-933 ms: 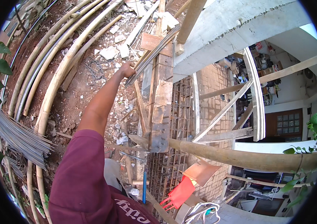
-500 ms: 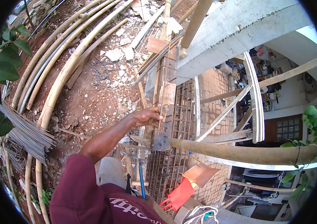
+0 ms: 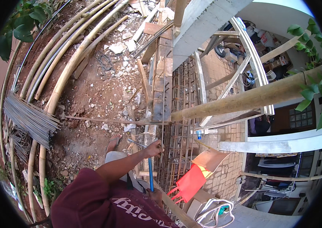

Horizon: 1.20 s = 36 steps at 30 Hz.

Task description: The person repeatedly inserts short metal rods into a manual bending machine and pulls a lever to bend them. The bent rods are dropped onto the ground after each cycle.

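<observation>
My left hand (image 3: 154, 148) is closed, its fingertips pinching a thin steel rod (image 3: 163, 131) that runs up toward a wooden beam (image 3: 162, 95) with dark metal pegs standing out of it. Lower down, close to my body, my right hand (image 3: 156, 197) is partly hidden and wraps the lower end of a blue-handled tool (image 3: 150, 173). A narrow metal bar crosses the tool's top end and points left. Directly right of both hands lies a long cage of rusty rebar (image 3: 181, 146).
Bamboo poles (image 3: 73, 64) and a bundle of cut steel rods (image 3: 32, 119) lie on rubble-strewn soil at left. A thick bamboo pole (image 3: 244, 98) crosses at right. A red bag (image 3: 189, 182), a cardboard box (image 3: 196, 203) and a concrete beam (image 3: 210, 26) are nearby.
My left hand has come down from the pegged beam toward my body, the rod still between its fingers. My right hand now shows at the blue handle. The view has shifted.
</observation>
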Each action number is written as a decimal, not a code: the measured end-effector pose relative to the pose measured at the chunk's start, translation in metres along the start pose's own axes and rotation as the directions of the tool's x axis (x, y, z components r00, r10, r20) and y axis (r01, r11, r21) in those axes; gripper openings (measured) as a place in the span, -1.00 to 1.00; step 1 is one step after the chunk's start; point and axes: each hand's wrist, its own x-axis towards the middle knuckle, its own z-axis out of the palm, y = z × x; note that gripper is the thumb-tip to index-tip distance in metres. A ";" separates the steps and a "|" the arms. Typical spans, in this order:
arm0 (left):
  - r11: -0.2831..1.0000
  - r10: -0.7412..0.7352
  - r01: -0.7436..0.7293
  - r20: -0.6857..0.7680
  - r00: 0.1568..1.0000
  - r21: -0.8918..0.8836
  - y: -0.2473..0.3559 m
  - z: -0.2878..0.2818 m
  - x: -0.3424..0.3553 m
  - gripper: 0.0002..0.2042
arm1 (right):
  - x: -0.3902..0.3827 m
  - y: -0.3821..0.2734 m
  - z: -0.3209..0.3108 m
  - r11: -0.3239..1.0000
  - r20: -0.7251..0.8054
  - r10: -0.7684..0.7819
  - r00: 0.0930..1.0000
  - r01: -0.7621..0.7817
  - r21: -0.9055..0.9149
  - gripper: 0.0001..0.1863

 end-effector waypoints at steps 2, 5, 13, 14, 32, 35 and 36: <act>0.997 -0.060 0.061 -0.028 0.998 0.055 -0.020 0.016 -0.003 -0.26 | -0.007 0.034 0.002 1.000 -0.016 0.008 1.000 -0.008 0.006 -0.40; 0.986 -0.138 0.144 -0.071 0.988 0.079 -0.041 0.043 -0.013 -0.38 | -0.013 0.081 0.003 0.999 -0.070 -0.022 0.997 0.020 -0.034 -0.40; 0.988 -0.147 0.155 -0.205 0.968 0.025 -0.071 0.051 -0.017 -0.60 | -0.016 0.135 -0.018 0.997 -0.043 -0.018 0.999 0.015 -0.080 -0.36; 0.989 -0.141 0.145 -0.199 0.970 0.007 -0.073 0.048 -0.014 -0.60 | -0.018 0.132 -0.021 0.998 -0.049 -0.012 0.999 0.009 -0.062 -0.36; 0.971 -0.234 0.228 -0.094 0.968 -0.069 -0.079 0.012 0.000 -0.58 | -0.003 0.023 -0.047 0.929 -0.283 -0.052 0.958 0.151 0.339 -0.74; 0.971 -0.239 0.237 -0.060 0.969 -0.037 -0.067 0.014 -0.010 -0.60 | 0.000 0.003 -0.074 0.843 -0.284 -0.073 0.956 0.212 0.494 -0.86; 0.974 -0.223 0.218 -0.089 0.971 -0.064 -0.062 0.016 -0.014 -0.60 | 0.003 -0.004 -0.086 0.803 -0.264 -0.088 0.961 0.225 0.552 -0.86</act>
